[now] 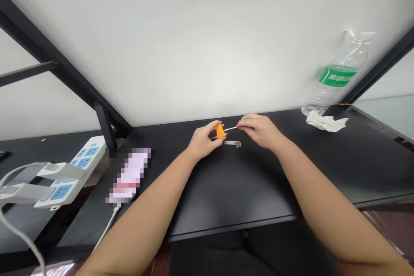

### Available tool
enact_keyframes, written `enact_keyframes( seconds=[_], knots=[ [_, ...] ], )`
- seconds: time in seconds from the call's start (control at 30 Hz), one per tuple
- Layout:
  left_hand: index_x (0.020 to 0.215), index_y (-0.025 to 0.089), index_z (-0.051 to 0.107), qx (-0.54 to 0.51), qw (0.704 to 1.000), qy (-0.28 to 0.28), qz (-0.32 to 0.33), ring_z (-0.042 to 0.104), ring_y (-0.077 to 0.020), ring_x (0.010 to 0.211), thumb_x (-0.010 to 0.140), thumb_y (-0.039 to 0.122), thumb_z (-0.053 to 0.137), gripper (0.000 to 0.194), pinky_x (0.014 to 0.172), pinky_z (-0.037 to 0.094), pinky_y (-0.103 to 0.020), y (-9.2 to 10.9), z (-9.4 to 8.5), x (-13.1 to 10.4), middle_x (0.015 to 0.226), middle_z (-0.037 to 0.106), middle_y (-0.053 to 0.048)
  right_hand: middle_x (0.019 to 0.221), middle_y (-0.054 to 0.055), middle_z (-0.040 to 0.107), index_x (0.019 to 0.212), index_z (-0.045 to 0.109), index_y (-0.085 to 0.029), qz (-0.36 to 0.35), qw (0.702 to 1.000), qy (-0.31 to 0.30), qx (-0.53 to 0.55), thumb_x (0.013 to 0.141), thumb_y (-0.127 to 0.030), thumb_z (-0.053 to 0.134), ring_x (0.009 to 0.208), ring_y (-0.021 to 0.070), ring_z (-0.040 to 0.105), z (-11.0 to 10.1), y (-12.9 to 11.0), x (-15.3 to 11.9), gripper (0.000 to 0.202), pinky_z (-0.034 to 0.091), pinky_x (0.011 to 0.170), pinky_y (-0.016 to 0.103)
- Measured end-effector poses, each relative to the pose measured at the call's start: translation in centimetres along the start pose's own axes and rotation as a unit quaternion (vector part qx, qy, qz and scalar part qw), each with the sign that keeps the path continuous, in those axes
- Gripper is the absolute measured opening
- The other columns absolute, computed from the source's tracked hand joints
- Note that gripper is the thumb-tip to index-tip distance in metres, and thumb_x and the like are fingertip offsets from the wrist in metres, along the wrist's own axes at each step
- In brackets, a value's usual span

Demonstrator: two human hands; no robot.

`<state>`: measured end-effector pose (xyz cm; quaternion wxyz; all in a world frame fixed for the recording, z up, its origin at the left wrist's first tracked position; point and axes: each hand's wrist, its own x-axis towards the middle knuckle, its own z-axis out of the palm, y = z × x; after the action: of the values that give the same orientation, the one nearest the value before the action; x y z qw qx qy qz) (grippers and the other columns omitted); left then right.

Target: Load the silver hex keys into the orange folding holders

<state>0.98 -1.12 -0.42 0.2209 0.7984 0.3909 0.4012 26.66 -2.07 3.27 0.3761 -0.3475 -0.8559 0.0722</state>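
My left hand [204,140] is closed around an orange hex key holder [220,131], gripped between thumb and fingers above the black desk. A thin metal hex key [230,128] runs from the holder to my right hand [257,129], whose thumb and fingers pinch its far end. Whether its near end is inside the holder or just beside it, I cannot tell. Several bent metal hex keys [233,143] lie side by side on the desk just below the holder, partly hidden by my left hand.
A blurred-out phone [131,177] with a white cable lies left of my forearm. Further left is a white power strip [73,172] with plugged-in chargers. At the right stand a clear bottle [338,75] and a crumpled tissue [326,121]. A wall [200,51] rises behind the desk [233,198].
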Motion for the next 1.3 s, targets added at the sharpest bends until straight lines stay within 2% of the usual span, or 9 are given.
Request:
enact_keyframes(
  seconds=[0.23, 0.4, 0.57, 0.73, 0.9, 1.0, 1.1, 1.2, 1.3],
  knots=[
    [0.132, 0.024, 0.061, 0.003, 1.0, -0.009, 0.006, 0.07, -0.0235, 0.119, 0.083, 0.034, 0.076, 0.053, 0.108, 0.056, -0.038, 0.3, 0.0, 0.0, 0.127, 0.074, -0.005, 0.098, 0.007, 0.072, 0.099, 0.077, -0.023, -0.003, 0.999, -0.02, 0.034, 0.097, -0.017, 0.055, 0.079, 0.0182, 0.067, 0.1, -0.4, 0.0, 0.023, 0.054, 0.074, 0.033],
    [0.133, 0.024, 0.06, 0.017, 1.0, -0.006, 0.009, 0.07, -0.0238, 0.12, 0.084, 0.036, 0.074, 0.053, 0.108, 0.056, -0.038, 0.3, -0.1, 0.1, 0.129, 0.073, -0.005, 0.098, 0.007, 0.069, 0.101, 0.074, -0.022, 0.007, 0.999, -0.01, 0.047, 0.096, -0.015, 0.053, 0.08, 0.0179, 0.064, 0.8, -1.0, -0.1, 0.022, 0.052, 0.074, 0.032],
    [0.129, 0.025, 0.063, 0.054, 0.998, -0.026, 0.022, 0.073, -0.0225, 0.109, 0.083, 0.041, 0.076, 0.05, 0.1, 0.058, -0.033, 0.5, -0.1, 0.2, 0.121, 0.075, -0.003, 0.101, 0.006, 0.065, 0.111, 0.067, -0.023, 0.01, 0.995, -0.048, 0.081, 0.092, -0.007, 0.049, 0.086, 0.0181, 0.061, 2.1, -2.0, -0.1, 0.031, 0.049, 0.078, 0.031],
    [0.127, 0.025, 0.064, 0.095, 0.994, -0.041, 0.023, 0.073, -0.0216, 0.103, 0.083, 0.039, 0.073, 0.047, 0.097, 0.058, -0.033, 1.0, 0.1, 0.1, 0.118, 0.076, -0.001, 0.096, 0.004, 0.058, 0.101, 0.057, -0.021, 0.01, 0.989, -0.05, 0.137, 0.079, 0.0, 0.05, 0.077, 0.0159, 0.055, 3.7, -2.4, -0.2, 0.031, 0.047, 0.071, 0.029],
    [0.132, 0.024, 0.063, 0.106, 0.993, -0.036, 0.023, 0.074, -0.0221, 0.104, 0.083, 0.038, 0.075, 0.052, 0.097, 0.058, -0.034, 0.6, 0.1, 0.1, 0.12, 0.076, -0.003, 0.098, 0.004, 0.057, 0.099, 0.054, -0.021, 0.041, 0.991, -0.05, 0.12, 0.082, -0.006, 0.053, 0.079, 0.0159, 0.055, 3.7, -2.0, -0.2, 0.022, 0.047, 0.072, 0.029],
    [0.14, 0.024, 0.057, 0.095, 0.994, -0.035, 0.033, 0.072, -0.023, 0.112, 0.084, 0.036, 0.075, 0.06, 0.102, 0.057, -0.035, 0.2, 0.1, 0.0, 0.127, 0.074, -0.004, 0.096, 0.005, 0.061, 0.095, 0.06, -0.02, 0.094, 0.99, -0.1, 0.016, 0.086, -0.012, 0.055, 0.082, 0.0175, 0.057, 2.7, -1.2, -0.2, 0.012, 0.045, 0.075, 0.03],
    [0.146, 0.023, 0.052, 0.076, 0.996, -0.029, 0.043, 0.071, -0.0226, 0.117, 0.085, 0.035, 0.075, 0.066, 0.104, 0.057, -0.036, -0.1, 0.1, -0.1, 0.131, 0.072, -0.005, 0.093, 0.006, 0.065, 0.088, 0.066, -0.02, 0.152, 0.967, -0.194, -0.065, 0.088, -0.016, 0.058, 0.081, 0.0187, 0.058, 1.9, -0.1, -0.3, 0.009, 0.042, 0.073, 0.031],
    [0.144, 0.022, 0.055, 0.07, 0.996, -0.023, 0.046, 0.073, -0.022, 0.111, 0.085, 0.036, 0.076, 0.064, 0.101, 0.058, -0.035, -0.5, 0.2, -0.1, 0.127, 0.074, -0.005, 0.093, 0.008, 0.069, 0.084, 0.069, -0.02, 0.189, 0.946, -0.249, -0.087, 0.088, -0.016, 0.059, 0.082, 0.0197, 0.06, 1.5, 0.5, -0.3, 0.012, 0.042, 0.071, 0.03],
    [0.144, 0.022, 0.056, 0.079, 0.996, -0.022, 0.045, 0.075, -0.0206, 0.104, 0.084, 0.034, 0.075, 0.064, 0.099, 0.059, -0.034, -0.7, 0.2, -0.1, 0.119, 0.076, -0.004, 0.092, 0.007, 0.072, 0.08, 0.07, -0.02, 0.216, 0.932, -0.278, -0.088, 0.087, -0.013, 0.058, 0.082, 0.0202, 0.062, 1.6, 0.6, -0.2, 0.015, 0.043, 0.07, 0.03]
  ],
)
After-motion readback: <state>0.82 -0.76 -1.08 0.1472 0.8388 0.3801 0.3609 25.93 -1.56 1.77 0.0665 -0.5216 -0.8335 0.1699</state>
